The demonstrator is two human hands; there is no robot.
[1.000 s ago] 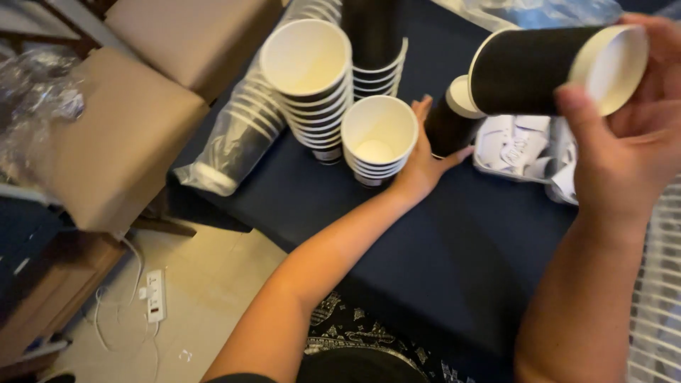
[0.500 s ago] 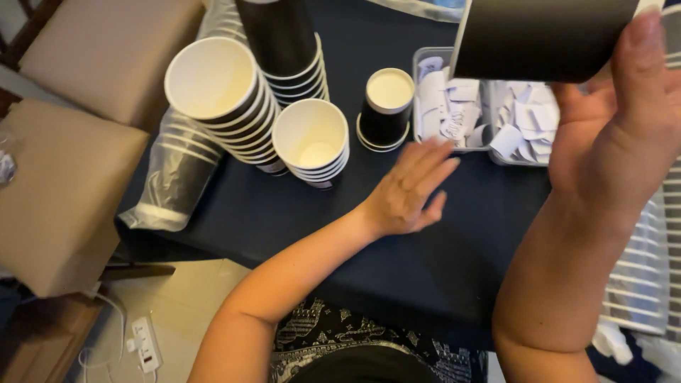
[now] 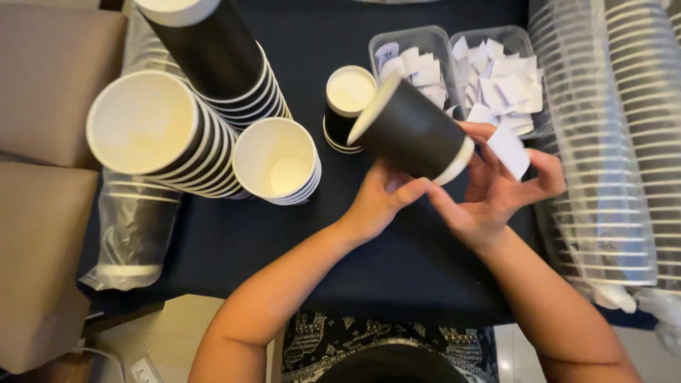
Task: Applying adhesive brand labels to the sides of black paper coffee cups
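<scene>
Your left hand (image 3: 379,202) and right hand (image 3: 489,195) together hold 1 black paper cup (image 3: 411,131) tilted on its side above the dark tablecloth (image 3: 397,262), fingers curled around its base. Your right hand also pinches a small white paper slip (image 3: 509,149) between thumb and fingertips. Just behind sit 2 clear trays (image 3: 454,42) of folded slips, and 3 cup stacks (image 3: 206,120) stand to the left.

Cup stacks (image 3: 213,128) left, slip trays (image 3: 461,71) behind cup (image 3: 415,131).
</scene>
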